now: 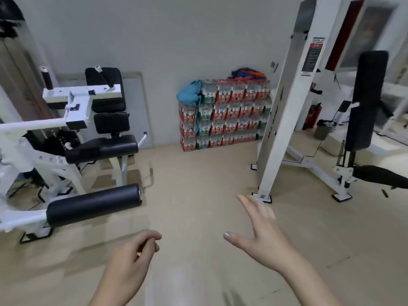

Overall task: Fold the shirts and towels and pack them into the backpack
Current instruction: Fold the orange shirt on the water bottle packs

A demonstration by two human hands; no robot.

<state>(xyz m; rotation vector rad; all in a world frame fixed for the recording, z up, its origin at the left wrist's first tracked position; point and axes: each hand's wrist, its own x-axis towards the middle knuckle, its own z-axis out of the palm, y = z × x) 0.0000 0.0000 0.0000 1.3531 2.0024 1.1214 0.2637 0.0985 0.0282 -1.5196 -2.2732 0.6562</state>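
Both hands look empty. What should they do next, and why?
Probably walk toward the stacked bottle packs: the left hand and right hand hold nothing, and the only cloth in sight, a colourful heap and a teal bundle, lies on them.

Two hands point(128, 259) point(262, 237), two gym machines point(72, 120) point(293, 107), one bottle-pack stack point(225, 115)

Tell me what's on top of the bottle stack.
On the stack, a teal bundle hangs over the top left corner; a blue-and-orange pile lies top right. Too blurred to tell shirts, towels or backpack; the pack tops beneath are covered.
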